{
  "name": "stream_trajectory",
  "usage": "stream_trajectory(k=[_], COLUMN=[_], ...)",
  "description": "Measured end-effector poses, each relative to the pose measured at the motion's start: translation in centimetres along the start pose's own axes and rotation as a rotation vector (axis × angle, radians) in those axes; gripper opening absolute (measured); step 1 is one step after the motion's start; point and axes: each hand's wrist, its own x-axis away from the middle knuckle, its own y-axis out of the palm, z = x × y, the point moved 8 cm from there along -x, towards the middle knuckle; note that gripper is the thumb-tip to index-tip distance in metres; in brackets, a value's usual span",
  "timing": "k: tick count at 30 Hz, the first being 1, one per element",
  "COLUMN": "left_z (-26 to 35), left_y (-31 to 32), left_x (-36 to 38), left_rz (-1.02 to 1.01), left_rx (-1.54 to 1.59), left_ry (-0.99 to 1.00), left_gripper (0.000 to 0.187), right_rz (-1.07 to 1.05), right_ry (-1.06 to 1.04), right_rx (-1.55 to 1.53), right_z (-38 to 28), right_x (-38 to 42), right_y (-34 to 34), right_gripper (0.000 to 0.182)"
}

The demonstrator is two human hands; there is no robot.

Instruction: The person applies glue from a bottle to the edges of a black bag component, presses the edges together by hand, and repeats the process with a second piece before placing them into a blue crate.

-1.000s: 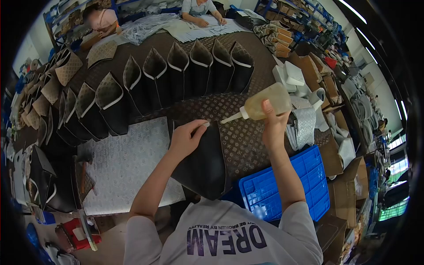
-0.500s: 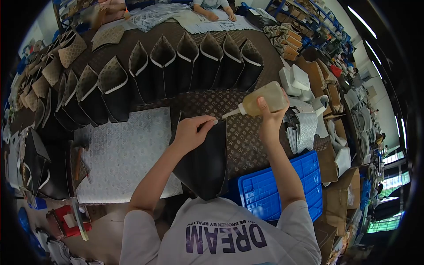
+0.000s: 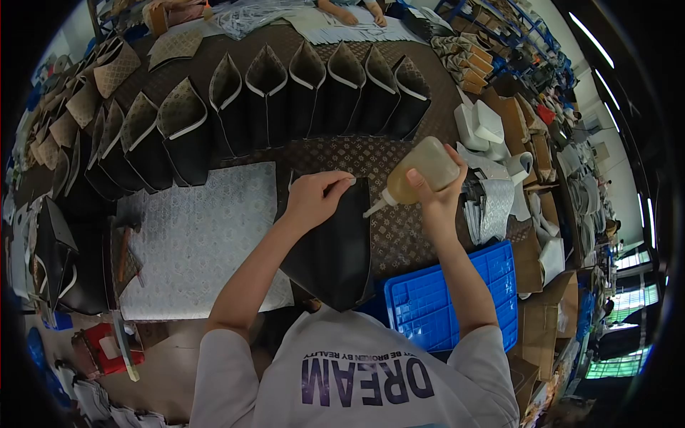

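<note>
My right hand (image 3: 439,187) is wrapped round a clear squeeze bottle (image 3: 430,164) of yellowish liquid, tilted nozzle-down. The thin nozzle tip points left, close to the right edge of a black leather-like bag body (image 3: 330,250) in front of my chest. My left hand (image 3: 314,201) pinches the far edge of that bag body, thumb against fingers. A small whitish bit shows at the fingertips; its kind is too small to tell. Just beyond my hands stands a row of similar black bag bodies (image 3: 267,114) with patterned linings and pale rims.
A silvery patterned sheet (image 3: 207,242) lies on the brown patterned table (image 3: 403,239) to my left, beside a hammer (image 3: 124,255). A blue plastic crate lid (image 3: 453,296) is at my right, near stacked silver pieces (image 3: 489,210) and cardboard boxes (image 3: 542,328). Another person's hands (image 3: 364,16) work across the table.
My right hand has tipped the bottle further, and its nozzle has swung down from the bag body's far edge to beside its right edge. My left hand stays pinched on the bag body.
</note>
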Motion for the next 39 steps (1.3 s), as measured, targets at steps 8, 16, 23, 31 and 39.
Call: stream_trajectory(k=[8, 16, 23, 31, 39], left_z=[-1.0, -2.4, -3.1, -2.0, -3.6], left_y=[0.3, 0.2, 0.0, 0.6, 2.9], left_x=[-1.1, -2.4, -3.3, -3.1, -1.7], left_rz=[0.003, 0.005, 0.043, 0.252, 0.029], left_rx=[-0.054, -0.098, -0.094, -0.217, -0.124], left_ry=[-0.048, -0.13, -0.146, -0.103, -0.1], left_gripper=[0.02, 0.02, 0.02, 0.02, 0.047], right_rz=[-0.019, -0.003, -0.011, -0.012, 0.54], right_ry=[-0.023, 0.035, 0.07, -0.001, 0.167], right_rx=[0.043, 0.03, 0.073, 0.237, -0.254], right_z=[0.3, 1.4, 1.9, 2.2, 5.9], right_x=[2.9, 5.7, 8.0, 8.8, 9.3], right_y=[-1.0, -2.3, -2.9, -5.4, -17.3], right_gripper=[0.085, 0.082, 0.083, 0.085, 0.064])
